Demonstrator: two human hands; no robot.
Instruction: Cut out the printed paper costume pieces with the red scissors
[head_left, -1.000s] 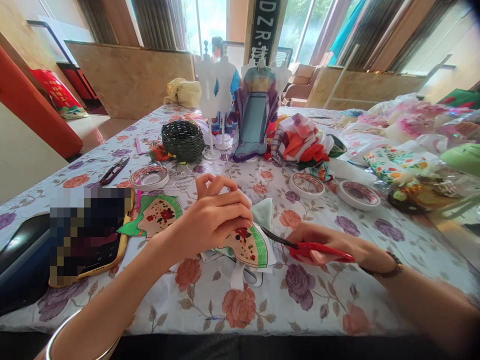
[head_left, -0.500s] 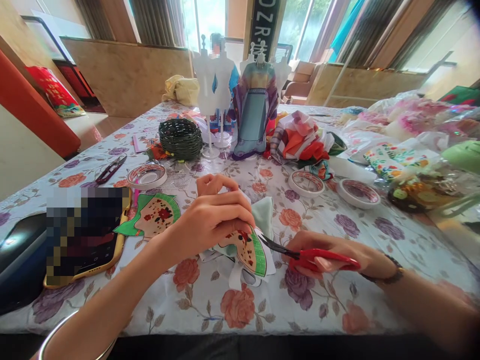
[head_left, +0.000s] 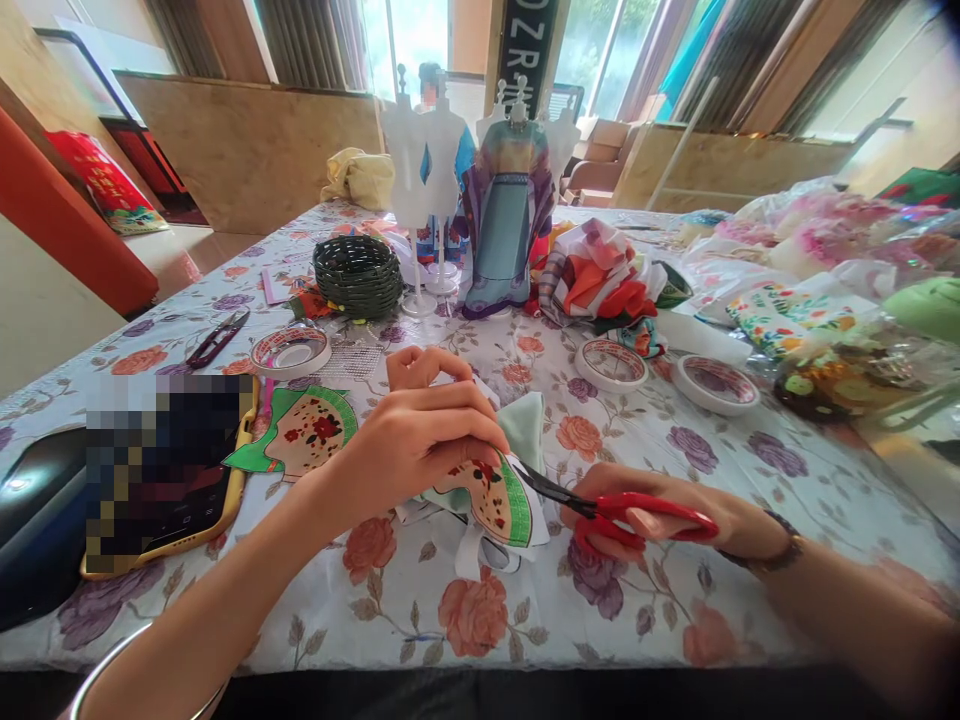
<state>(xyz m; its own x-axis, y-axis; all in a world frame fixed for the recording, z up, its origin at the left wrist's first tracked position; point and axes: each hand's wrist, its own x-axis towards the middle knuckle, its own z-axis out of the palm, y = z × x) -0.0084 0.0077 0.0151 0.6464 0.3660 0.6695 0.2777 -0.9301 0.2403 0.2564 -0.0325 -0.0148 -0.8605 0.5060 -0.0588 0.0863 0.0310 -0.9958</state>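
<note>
- Red-handled scissors (head_left: 622,508) sat in our right hand (head_left: 660,505), the grip closed around the looped handles, with the dark blades pointing towards our left hand (head_left: 442,425).
- Our left grip was pinched down on a curved, tan printed piece (head_left: 499,500) with a green border, red and dark flowers and a white margin; its fingertips pressed the upper part, and the rest showed below them.
- We had this piece low over the middle of the tabletop (head_left: 420,635), which was covered in a white cloth printed with orange and purple flowers. The blade tips were at its upper right edge.
- Pale green cloth (head_left: 523,425) lay just behind the piece, partly hidden by it and by our left hand.
- To the left of that hand we had a similar green-edged cutout (head_left: 319,430) lying flat, and beyond it a phone in a yellow case (head_left: 223,490), its screen partly blurred out.
- Further back on the left were dark red snips (head_left: 217,340), a white tape roll (head_left: 291,352) and a dark green woven basket (head_left: 358,275).
- Ahead of us stood white mannequins (head_left: 409,170) and a blue and purple gown (head_left: 506,230), with a red and white fabric heap (head_left: 600,280) beside it.
- Two more rolls of tape (head_left: 611,366) lay nearer us on the right.
</note>
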